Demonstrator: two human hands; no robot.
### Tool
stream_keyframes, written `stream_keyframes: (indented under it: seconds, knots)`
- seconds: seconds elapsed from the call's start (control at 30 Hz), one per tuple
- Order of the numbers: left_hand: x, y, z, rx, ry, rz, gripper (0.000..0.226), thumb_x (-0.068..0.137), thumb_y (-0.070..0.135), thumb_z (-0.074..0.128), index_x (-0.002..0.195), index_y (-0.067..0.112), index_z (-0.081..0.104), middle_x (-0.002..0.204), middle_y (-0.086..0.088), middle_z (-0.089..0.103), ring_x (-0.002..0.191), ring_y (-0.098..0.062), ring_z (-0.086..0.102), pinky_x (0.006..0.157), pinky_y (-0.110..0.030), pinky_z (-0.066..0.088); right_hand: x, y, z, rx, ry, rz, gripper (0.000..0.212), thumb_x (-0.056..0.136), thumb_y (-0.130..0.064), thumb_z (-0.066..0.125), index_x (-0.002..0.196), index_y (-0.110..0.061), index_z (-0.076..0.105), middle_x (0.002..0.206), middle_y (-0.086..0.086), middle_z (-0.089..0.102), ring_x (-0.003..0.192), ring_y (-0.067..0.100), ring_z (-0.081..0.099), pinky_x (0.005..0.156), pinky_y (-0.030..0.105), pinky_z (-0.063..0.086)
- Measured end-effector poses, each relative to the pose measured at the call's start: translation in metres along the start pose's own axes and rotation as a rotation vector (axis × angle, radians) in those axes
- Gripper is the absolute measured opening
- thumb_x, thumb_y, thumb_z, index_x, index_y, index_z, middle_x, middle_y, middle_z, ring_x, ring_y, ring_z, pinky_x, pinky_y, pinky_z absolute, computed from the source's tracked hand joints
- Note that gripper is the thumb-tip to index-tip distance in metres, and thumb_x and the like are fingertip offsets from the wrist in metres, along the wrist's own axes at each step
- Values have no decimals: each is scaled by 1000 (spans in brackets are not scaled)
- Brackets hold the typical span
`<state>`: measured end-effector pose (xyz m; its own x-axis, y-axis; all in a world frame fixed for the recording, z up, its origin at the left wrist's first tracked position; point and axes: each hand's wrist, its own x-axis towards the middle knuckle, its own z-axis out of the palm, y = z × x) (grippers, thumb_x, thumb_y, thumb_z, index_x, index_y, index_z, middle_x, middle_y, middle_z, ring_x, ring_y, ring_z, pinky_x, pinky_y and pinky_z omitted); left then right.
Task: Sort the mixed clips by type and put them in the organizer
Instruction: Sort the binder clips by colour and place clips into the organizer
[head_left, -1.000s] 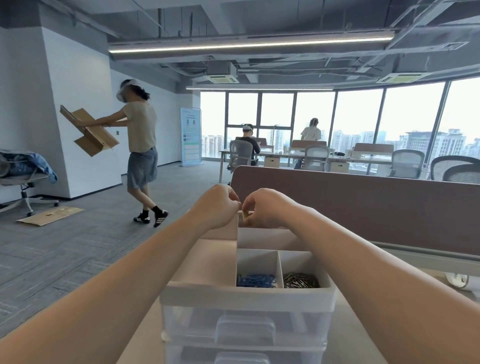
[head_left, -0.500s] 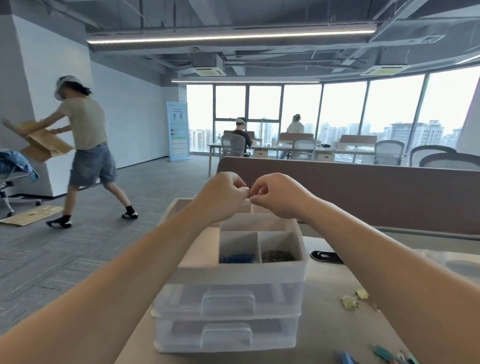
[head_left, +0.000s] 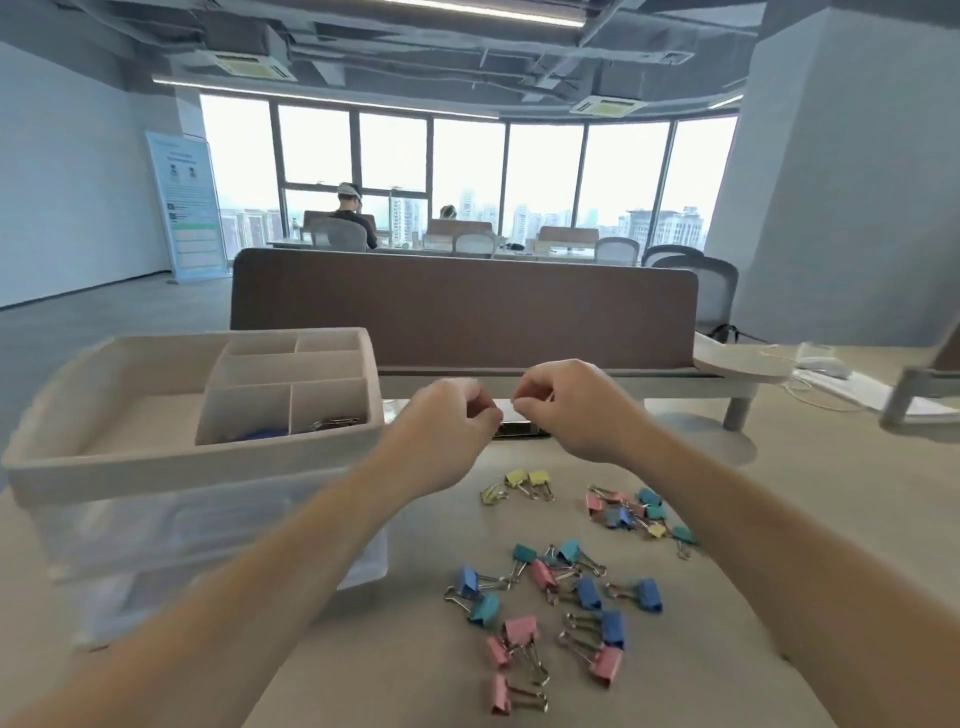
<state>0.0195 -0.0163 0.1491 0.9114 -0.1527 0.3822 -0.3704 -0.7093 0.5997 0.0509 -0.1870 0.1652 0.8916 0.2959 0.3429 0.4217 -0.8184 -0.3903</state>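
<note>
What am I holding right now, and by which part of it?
Cannot tell: the left hand and right hand curl their fingers; anything pinched is too small to see.

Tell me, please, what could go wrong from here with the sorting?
1. The binder clips lie tangled, handles overlapping, so lifting one may drag others along.
2. Blue clips and silver clips in the organizer share only a thin divider; a tossed clip could land wrong.
3. The left hand and right hand hover above the table; anything pinched could fall into the pile.
</note>
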Motion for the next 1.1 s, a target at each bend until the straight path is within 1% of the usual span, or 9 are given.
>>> stream_keyframes:
  seconds: [0.07,0.2,0.3,0.47,0.57,0.7,0.87,1.0,1.1]
  knots:
    - [4,-5,23,14,-51,-39,16,96,30,50,85,23,61,77,4,64,70,-13,62,62,-32,49,-6,21,7,-33,-31,26,16,97,-28,54,101,-24,69,92,-11,65,79,6,60,70,24,50]
    - [19,-27,62,89,-118,-117,17,96,26,49,99,18,63,95,0,67,82,-15,64,76,-36,55,-4,56,29,-80,-90,69,19,97,-28,52,103,-22,70,97,-9,66,88,11,60,82,35,53]
    - [34,-46,86,143,-147,-173,24,95,26,50,114,17,61,113,-3,65,98,-19,61,84,-33,50,5,76,52,-82,-144,94,19,98,-27,52,107,-20,69,103,-5,66,91,12,59,83,31,52]
    - [60,-76,120,215,-217,-280,43,92,24,58,134,12,51,132,-8,54,112,-24,57,82,-26,40,34,107,101,-148,-189,147,23,96,-28,53,115,-22,66,115,-1,66,97,16,59,87,33,51]
    - [72,-91,137,288,-250,-323,47,89,27,64,131,10,51,134,-12,49,113,-30,56,84,-31,43,49,115,122,-270,-204,124,32,95,-29,55,124,-17,64,124,5,62,111,24,58,93,38,50]
    - [82,-103,151,325,-303,-328,54,87,31,66,135,13,50,137,-15,46,118,-32,54,92,-33,45,69,123,142,-439,-245,76,43,93,-43,52,130,-22,60,131,9,57,121,30,51,100,41,45]
    - [81,-113,159,326,-314,-309,36,90,21,60,125,15,56,129,-14,48,110,-31,57,85,-28,43,75,133,158,-510,-263,58,40,94,-47,54,126,-25,63,129,8,58,123,28,46,101,40,41]
    - [81,-119,161,332,-287,-276,26,89,16,62,114,10,58,118,-14,53,103,-30,57,79,-29,42,72,135,159,-434,-196,39,33,93,-40,55,123,-28,65,125,4,62,122,25,46,100,38,38]
    - [81,-119,161,342,-264,-278,20,89,18,60,106,8,56,113,-14,58,101,-30,57,76,-30,43,70,131,154,-269,-101,65,29,89,-36,58,115,-27,68,115,1,67,113,24,55,93,35,44]
